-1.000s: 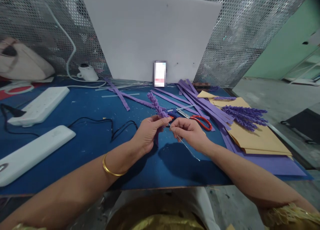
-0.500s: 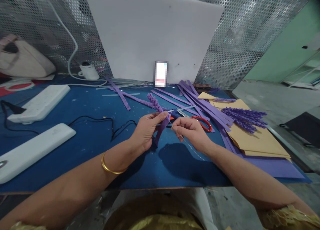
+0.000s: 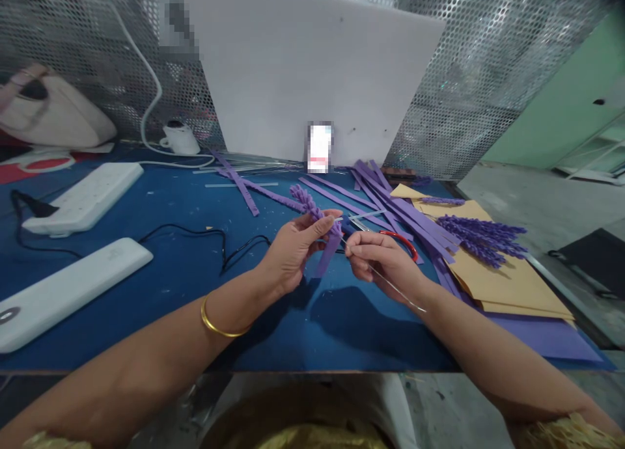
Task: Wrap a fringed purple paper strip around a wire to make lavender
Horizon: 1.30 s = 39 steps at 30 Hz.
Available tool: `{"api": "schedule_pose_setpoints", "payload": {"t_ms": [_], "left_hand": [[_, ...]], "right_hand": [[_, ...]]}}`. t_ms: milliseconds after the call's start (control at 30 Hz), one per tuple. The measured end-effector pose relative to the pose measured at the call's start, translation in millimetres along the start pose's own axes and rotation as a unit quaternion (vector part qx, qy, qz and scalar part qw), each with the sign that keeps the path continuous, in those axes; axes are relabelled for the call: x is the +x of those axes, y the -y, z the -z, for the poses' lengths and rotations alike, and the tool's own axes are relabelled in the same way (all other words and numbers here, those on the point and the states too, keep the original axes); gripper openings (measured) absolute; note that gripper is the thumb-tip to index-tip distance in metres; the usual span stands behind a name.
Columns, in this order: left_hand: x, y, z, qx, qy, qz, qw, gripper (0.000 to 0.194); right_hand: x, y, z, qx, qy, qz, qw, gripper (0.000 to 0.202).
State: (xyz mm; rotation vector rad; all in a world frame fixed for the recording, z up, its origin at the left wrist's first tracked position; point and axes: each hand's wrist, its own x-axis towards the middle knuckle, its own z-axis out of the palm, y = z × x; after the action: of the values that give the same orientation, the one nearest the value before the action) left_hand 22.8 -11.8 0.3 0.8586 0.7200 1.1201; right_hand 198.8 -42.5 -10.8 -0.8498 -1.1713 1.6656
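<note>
- Head view: left hand [image 3: 293, 248] pinches the purple lavender spike [image 3: 305, 200] above the blue tabletop [image 3: 188, 270]; right hand [image 3: 383, 257] grips its wire [image 3: 398, 293].
- Red-handled scissors [image 3: 407, 242] lie just beyond — partly hidden by that hand.
- Phone [image 3: 320, 147] screen — pixelated.

Our desk [image 3: 180, 205] has a power strip [image 3: 90, 198] near its left edge, a phone [image 3: 320, 147] at the back edge, paper [image 3: 517, 294] toward the right, scissors [image 3: 413, 246] behind our right hand [image 3: 383, 257].

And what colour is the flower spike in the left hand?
The flower spike in the left hand is light purple, best seen in the head view.
</note>
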Motion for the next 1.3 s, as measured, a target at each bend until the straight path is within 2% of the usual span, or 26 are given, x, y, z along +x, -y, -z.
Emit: {"api": "schedule_pose_setpoints", "payload": {"t_ms": [167,267,400,567,800,900,1033,1200,1300], "left_hand": [[0,-2,0.3,-0.003,0.029,-0.018,0.999,0.026],[2,0,1.1,-0.007,0.011,-0.034,0.999,0.02],[3,3,2.0,0.003,-0.011,-0.049,0.999,0.023],[3,5,0.0,-0.013,-0.014,-0.059,0.998,0.026],[2,5,-0.5,-0.001,0.027,-0.042,0.999,0.028],[4,7,0.6,-0.005,0.012,-0.053,0.998,0.021],[4,8,0.5,-0.009,-0.031,-0.058,0.998,0.025],[2,8,0.1,0.008,-0.03,-0.043,0.999,0.027],[2,9,0.8,0.013,-0.007,-0.031,0.999,0.031]], "right_hand": [[1,4,5,0.086,0.037,-0.035,0.995,0.011],[1,5,6,0.11,0.056,-0.06,0.991,0.01],[0,2,3,0.11,0.065,-0.069,0.989,0.008],[0,1,3,0.089,0.052,-0.05,0.993,0.009],[2,3,5,0.12,0.047,-0.062,0.99,0.008],[2,2,4,0.119,0.054,-0.058,0.99,0.008],[0,0,3,0.091,0.051,-0.057,0.993,0.009],[0,0,0,0.063,0.012,-0.03,0.998,0.01],[1,1,1,0.076,0.016,-0.033,0.996,0.011]]}}
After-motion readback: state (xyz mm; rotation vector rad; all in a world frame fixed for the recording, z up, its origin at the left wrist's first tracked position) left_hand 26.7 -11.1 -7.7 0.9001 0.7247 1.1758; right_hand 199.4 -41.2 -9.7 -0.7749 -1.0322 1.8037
